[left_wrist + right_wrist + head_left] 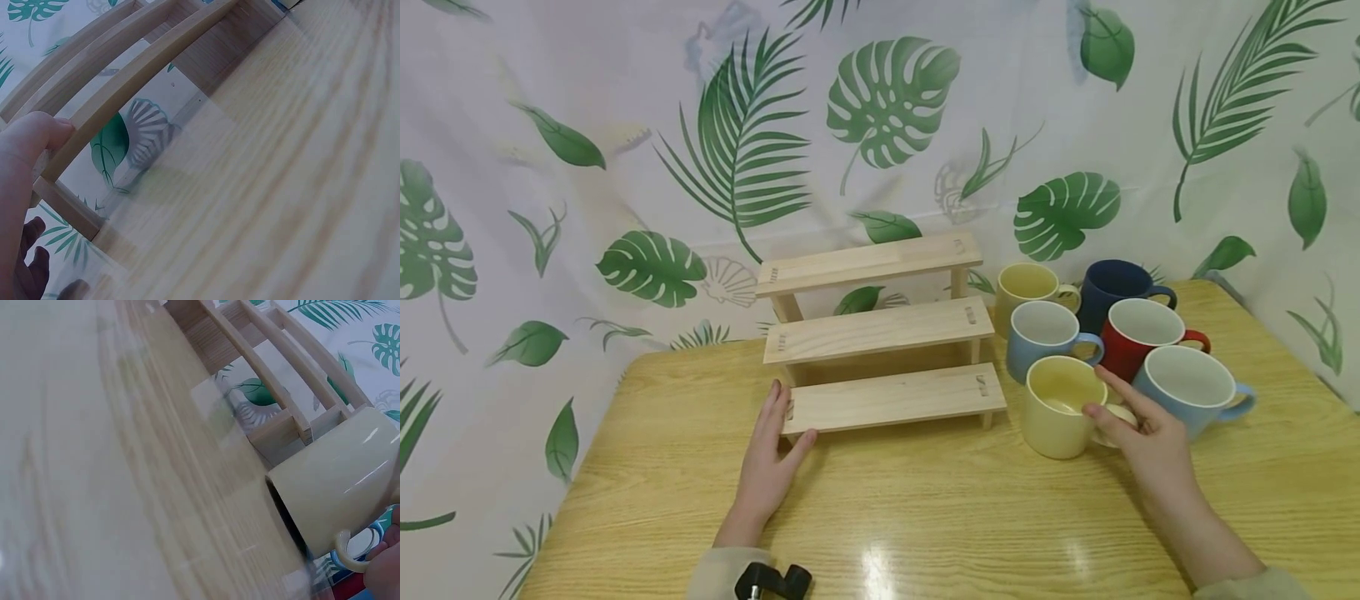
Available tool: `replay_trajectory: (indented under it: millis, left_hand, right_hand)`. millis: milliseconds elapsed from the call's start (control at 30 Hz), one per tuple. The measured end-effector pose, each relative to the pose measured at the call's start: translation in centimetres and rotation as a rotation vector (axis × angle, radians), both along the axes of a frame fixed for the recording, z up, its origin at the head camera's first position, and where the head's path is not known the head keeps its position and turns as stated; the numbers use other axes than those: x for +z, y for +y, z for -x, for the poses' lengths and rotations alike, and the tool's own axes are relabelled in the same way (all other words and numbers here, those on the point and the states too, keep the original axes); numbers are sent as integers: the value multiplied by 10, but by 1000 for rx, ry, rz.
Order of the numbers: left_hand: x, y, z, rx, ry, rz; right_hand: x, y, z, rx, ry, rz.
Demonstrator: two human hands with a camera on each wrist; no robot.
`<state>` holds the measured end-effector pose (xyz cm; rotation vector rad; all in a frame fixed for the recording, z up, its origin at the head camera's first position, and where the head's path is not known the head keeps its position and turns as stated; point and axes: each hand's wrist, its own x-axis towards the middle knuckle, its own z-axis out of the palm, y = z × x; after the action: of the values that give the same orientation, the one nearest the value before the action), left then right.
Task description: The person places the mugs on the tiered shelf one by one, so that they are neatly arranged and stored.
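At the left end of the lowest board of a wooden three-tier shelf [887,404], my left hand [767,467] rests with fairly straight fingers along the side. Its thumb [59,128] touches the front edge of that board. My right hand [1157,450] holds a pale yellow mug [1056,425] by its handle, thumb and index finger reaching up near the rim. In the right wrist view the yellow mug [340,481] shows a dark strip under its base; whether it touches the table, I cannot tell.
Behind the held mug stand a light blue mug [1018,354], another yellow mug [1015,287], a dark blue mug [1093,304], a red mug [1123,354] and a second light blue mug [1198,408]. A leaf-patterned cloth [887,192] hangs behind the wooden table [940,517].
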<state>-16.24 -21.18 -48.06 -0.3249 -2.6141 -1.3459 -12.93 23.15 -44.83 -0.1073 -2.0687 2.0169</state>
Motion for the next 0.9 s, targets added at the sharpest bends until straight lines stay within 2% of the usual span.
replay_trajectory:
  millis: [100, 267, 367, 567, 900]
  left_hand:
    - [0, 0, 0, -2, 0, -5]
    - [0, -1, 0, -2, 10, -6]
    - [-1, -1, 1, -1, 19, -6]
    - [-2, -2, 2, -8, 22, -5]
    - [1, -2, 1, -7, 3, -18]
  right_hand:
    - [3, -2, 0, 28, -6, 92]
    - [14, -6, -1, 95, -75, 207]
    - [22, -7, -2, 140, -54, 262]
    - [41, -7, -2, 215, 51, 294]
    - [70, -16, 2, 275, 77, 318]
